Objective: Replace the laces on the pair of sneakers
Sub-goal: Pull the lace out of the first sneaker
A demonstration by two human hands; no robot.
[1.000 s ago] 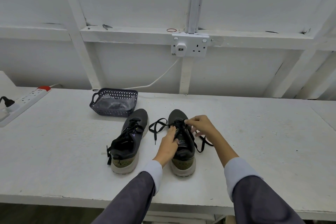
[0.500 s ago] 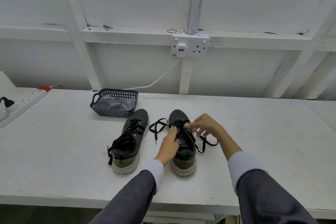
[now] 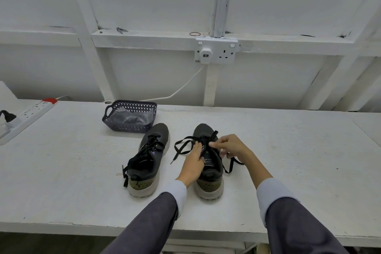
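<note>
Black lace is what the hands are busy with. The right hand is back in from a short pull sideways and pinches it over the eyelets, while the left hand still grips the right shoe by its side. One end now pokes up over the toe. I'd guess the old lace is coming out, early days. The left shoe sits beside it on the surface, with the basket behind.

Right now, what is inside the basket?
A crinkled clear plastic bag fills the basket, with something dark inside it. What that dark thing is cannot be told. The bag covers the basket's floor.
</note>
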